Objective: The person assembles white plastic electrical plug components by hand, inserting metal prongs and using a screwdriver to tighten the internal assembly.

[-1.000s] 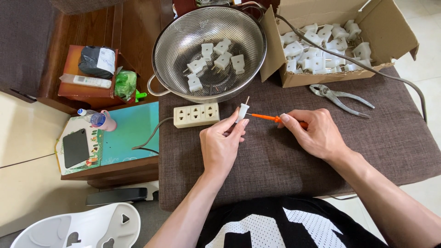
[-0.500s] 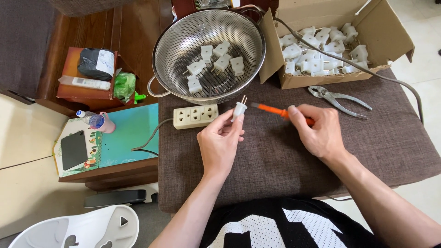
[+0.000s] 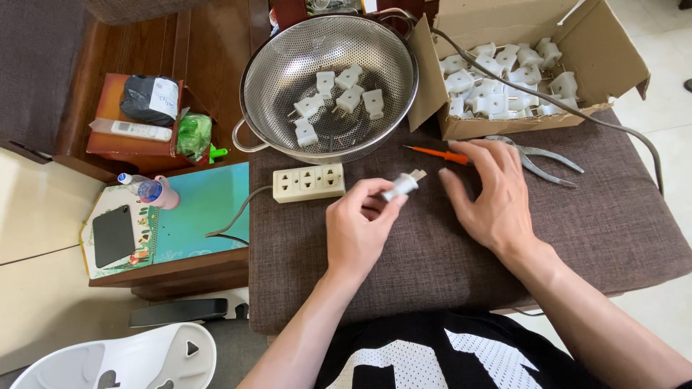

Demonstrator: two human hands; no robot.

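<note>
1. On the brown cloth-covered tabletop [image 3: 461, 252], the left hand [image 3: 358, 232] pinches a small white plug [image 3: 402, 186] between thumb and fingertips, its prongs pointing up and to the right.
2. A second ago the right hand [image 3: 494, 194] gripped the orange-handled screwdriver [image 3: 440, 153] with its tip at the plug. Now the tool lies flat on the cloth, just beyond the fingertips, and the hand is spread open, palm down, holding nothing.
3. Judging from that, the screwdriver work on this plug looks finished and the tool has been set aside; only the left hand has charge of the piece.
4. Just left of the held plug lies a cream three-outlet power strip [image 3: 309, 182], apart from it, its cord running off the edge.
5. Behind it, a metal colander [image 3: 259, 79] holds five similar white plugs; the open cardboard box [image 3: 613, 57] to its right holds many more.
6. Grey pliers [image 3: 548, 155] lie untouched beside the right hand, below the box.
</note>
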